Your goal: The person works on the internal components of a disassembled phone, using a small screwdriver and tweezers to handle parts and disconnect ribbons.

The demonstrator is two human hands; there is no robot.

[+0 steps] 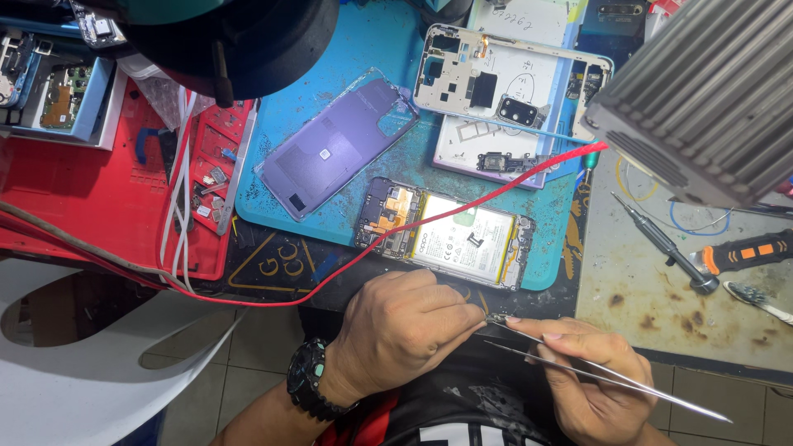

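My left hand (405, 326), with a black watch on the wrist, pinches a tiny dark part (498, 317) at the bench's near edge. My right hand (591, 372) touches the same part with a fingertip and holds long metal tweezers (611, 381) that point back to the right. Just beyond both hands lies an opened phone (446, 233) with its white battery and circuit board exposed, on a blue work mat (363, 45). A red wire (462, 206) crosses over the phone.
A purple phone back cover (334, 144) and a white phone mid-frame (496, 78) lie on the mat. A red parts tray (91, 190) sits at left. At right are an orange-and-black screwdriver (710, 252) and a grey ribbed lamp housing (706, 95).
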